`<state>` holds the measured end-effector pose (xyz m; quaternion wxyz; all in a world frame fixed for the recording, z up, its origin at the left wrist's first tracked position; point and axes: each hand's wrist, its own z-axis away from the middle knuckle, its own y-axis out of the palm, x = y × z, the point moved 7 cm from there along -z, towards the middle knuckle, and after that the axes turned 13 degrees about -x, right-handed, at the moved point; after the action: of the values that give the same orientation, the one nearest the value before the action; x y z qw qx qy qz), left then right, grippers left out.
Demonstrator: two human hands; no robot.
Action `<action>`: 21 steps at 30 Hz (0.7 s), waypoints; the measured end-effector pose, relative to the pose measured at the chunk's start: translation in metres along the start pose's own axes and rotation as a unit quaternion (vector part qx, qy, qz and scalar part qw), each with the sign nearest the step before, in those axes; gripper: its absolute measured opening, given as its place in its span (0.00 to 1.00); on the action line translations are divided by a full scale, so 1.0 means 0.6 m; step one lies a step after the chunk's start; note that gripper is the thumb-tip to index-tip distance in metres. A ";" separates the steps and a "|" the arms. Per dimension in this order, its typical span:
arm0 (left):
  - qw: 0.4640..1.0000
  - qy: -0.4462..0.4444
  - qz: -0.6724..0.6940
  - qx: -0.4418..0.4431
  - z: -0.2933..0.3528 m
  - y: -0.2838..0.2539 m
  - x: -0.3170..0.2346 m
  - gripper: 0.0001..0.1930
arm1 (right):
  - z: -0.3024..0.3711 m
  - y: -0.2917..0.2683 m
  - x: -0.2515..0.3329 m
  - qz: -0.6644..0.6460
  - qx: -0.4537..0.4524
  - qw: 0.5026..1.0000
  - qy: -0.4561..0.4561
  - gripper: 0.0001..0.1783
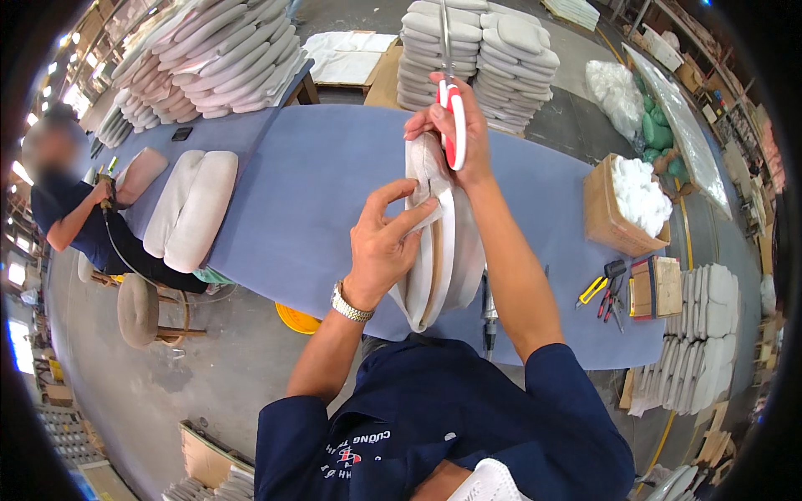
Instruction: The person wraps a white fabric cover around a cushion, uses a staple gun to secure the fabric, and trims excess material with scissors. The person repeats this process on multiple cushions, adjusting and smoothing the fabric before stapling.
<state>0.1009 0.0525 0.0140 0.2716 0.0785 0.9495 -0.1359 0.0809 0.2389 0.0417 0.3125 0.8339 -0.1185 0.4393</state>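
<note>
A light grey padded cushion (464, 250) stands on its edge close in front of me, its brown inner edge showing between folds of pale fabric. My left hand (380, 250) pinches the loose fabric near the cushion's upper end between thumb and fingers. Just beyond, my right hand (469, 134) has a pair of scissors (452, 125) with red and white handles in its grip. Their blades point away from me, clear of the fabric. The fingers of that hand also lie close to the cushion's far end; whether they touch it is hard to tell.
The blue-topped table (317, 192) carries a dark air tool (489, 313), a yellow-handled cutter (593, 290), pliers (607, 299) and a box of white stuffing (606, 209). Finished-looking cushions (190, 204) lie left, beside a co-worker (71, 196) using a hose-fed tool. Cushion stacks (514, 67) stand beyond.
</note>
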 end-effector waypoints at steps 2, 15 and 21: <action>1.000 0.023 -0.019 0.009 0.001 0.001 0.003 0.25 | 0.001 -0.019 0.012 -0.019 -0.036 0.999 0.006 0.27; 0.994 0.015 -0.104 0.007 -0.021 -0.051 0.017 0.26 | 0.219 -0.082 0.088 0.099 -0.061 0.992 0.050 0.31; 0.993 0.018 -0.117 0.010 -0.016 -0.062 0.023 0.25 | 0.284 -0.040 0.039 0.102 0.096 0.972 0.186 0.28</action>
<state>0.0761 0.0214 0.0225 0.2363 -0.0282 0.9553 -0.1751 0.2180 0.1527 -0.0206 0.2012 0.7470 -0.1000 0.6257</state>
